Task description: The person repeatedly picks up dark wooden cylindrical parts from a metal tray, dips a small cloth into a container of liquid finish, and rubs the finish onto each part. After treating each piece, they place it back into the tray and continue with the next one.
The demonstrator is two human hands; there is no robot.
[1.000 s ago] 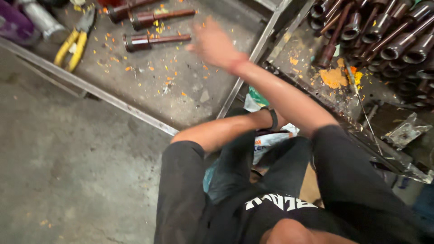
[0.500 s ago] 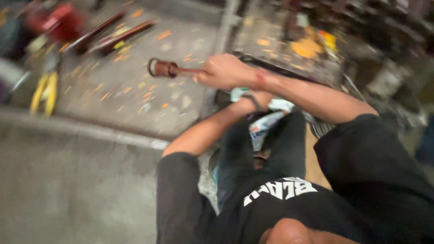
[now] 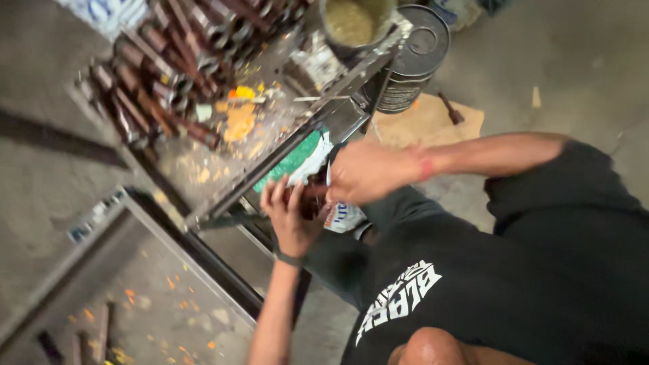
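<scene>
The rod (image 3: 312, 197), dark and blurred, sits between both hands: left hand (image 3: 292, 220) cups it, fingers half spread; right hand (image 3: 365, 172) wraps it. Best gripped firmly.

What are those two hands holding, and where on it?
A dark brown rod-like metal part, between the left hand and the right hand. Blur hides exactly where each grips it.

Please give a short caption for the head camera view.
Both hands, left hand and right hand, grip a brown metal part together.
</scene>
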